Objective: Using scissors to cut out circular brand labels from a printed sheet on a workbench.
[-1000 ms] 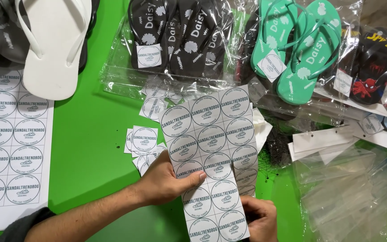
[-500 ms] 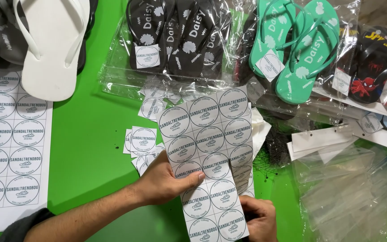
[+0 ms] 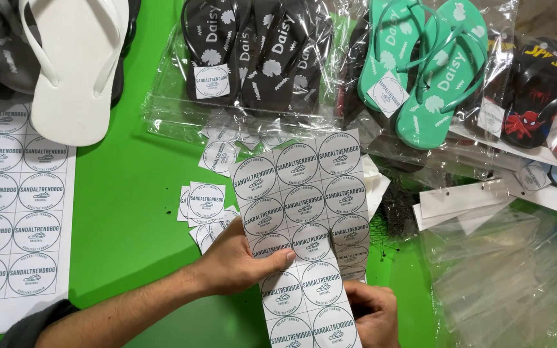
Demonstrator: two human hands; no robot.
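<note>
I hold a white sheet of round printed stickers upright over the green table. My left hand grips its left edge, thumb pressed on the sheet's middle. My right hand holds the lower right edge from behind, fingers partly hidden by the sheet. Small cut square stickers lie on the table just left of the sheet.
A second sticker sheet lies at the left edge. White flip-flops sit top left. Bagged black flip-flops, teal flip-flops and dark printed ones line the back. Empty clear bags lie at right.
The sticker sheet has shifted slightly in my hands; both hands keep their grip in nearly the same place.
</note>
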